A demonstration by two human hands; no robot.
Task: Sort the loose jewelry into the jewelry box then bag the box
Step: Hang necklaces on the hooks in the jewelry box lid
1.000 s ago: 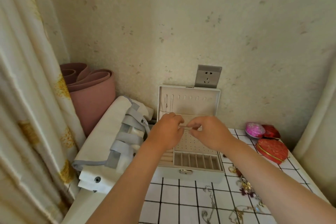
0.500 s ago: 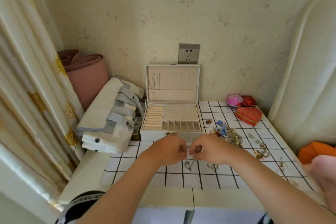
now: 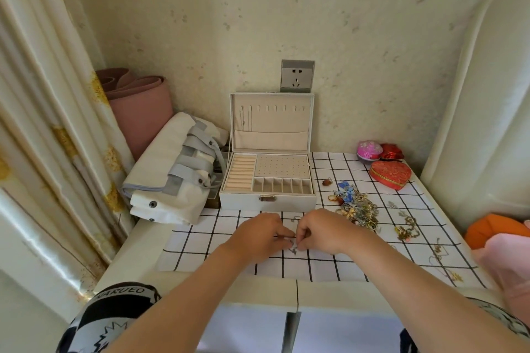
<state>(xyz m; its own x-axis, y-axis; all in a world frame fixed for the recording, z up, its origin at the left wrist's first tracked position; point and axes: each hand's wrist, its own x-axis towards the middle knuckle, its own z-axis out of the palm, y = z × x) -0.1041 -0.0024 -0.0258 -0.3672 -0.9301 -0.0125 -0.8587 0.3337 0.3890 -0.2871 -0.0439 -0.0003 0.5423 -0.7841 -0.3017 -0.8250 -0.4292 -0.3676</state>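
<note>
Our fingers hide most of the small silvery piece of jewelry (image 3: 293,250), so we cannot tell what kind it is. It lies on the white cloth with black squares (image 3: 200,241), right between our two hands. Our right hand (image 3: 324,233) pinches it with curled fingers. Our left hand (image 3: 258,235) curls beside it; holding or only touching, we cannot tell. The open white jewelry box (image 3: 268,200) sits just behind, and the pile of loose jewelry (image 3: 357,208) lies to the right.
</note>
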